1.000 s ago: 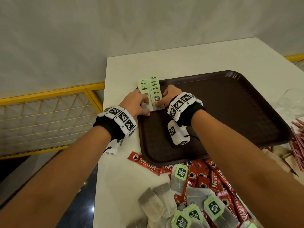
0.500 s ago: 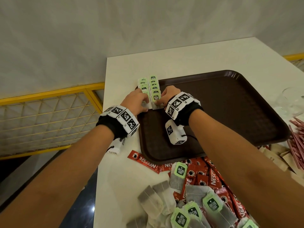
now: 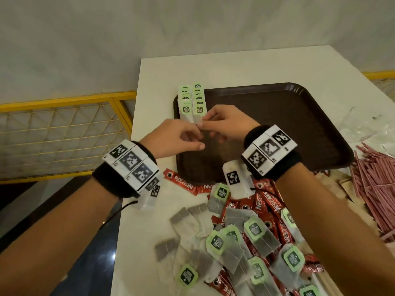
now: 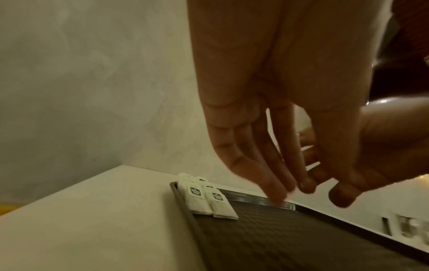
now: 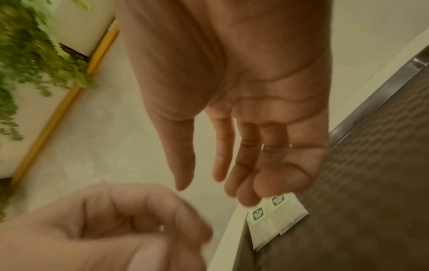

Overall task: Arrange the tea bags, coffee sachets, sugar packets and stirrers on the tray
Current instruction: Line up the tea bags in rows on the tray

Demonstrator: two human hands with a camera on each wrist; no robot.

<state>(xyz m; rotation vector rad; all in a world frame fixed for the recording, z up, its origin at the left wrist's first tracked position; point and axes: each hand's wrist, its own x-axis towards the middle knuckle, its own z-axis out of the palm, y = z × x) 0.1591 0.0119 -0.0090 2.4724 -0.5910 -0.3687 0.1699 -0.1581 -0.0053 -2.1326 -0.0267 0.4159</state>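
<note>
Two neat rows of green-tagged tea bags (image 3: 192, 101) lie along the left edge of the brown tray (image 3: 277, 116); they also show as tea bags (image 4: 204, 198) and tea bags (image 5: 274, 216). My left hand (image 3: 192, 139) and right hand (image 3: 210, 127) hover close together just in front of the rows, above the tray. The left hand (image 4: 308, 185) hangs with relaxed fingers and holds nothing. Nothing is in the right hand (image 5: 213, 183) either, its fingers nearly straight. Loose tea bags (image 3: 235, 242) and red coffee sachets (image 3: 267, 201) are heaped on the table near me.
Pink stirrers (image 3: 376, 184) and brown sugar packets (image 3: 333, 180) lie right of the tray, with a clear glass (image 3: 363, 124) behind them. The table's left edge (image 3: 128, 189) drops off beside a yellow railing (image 3: 64, 101). Most of the tray floor is bare.
Both hands have lifted off the front tea bags and drawn back toward me. The rows of tea bags stay in place on the tray.
</note>
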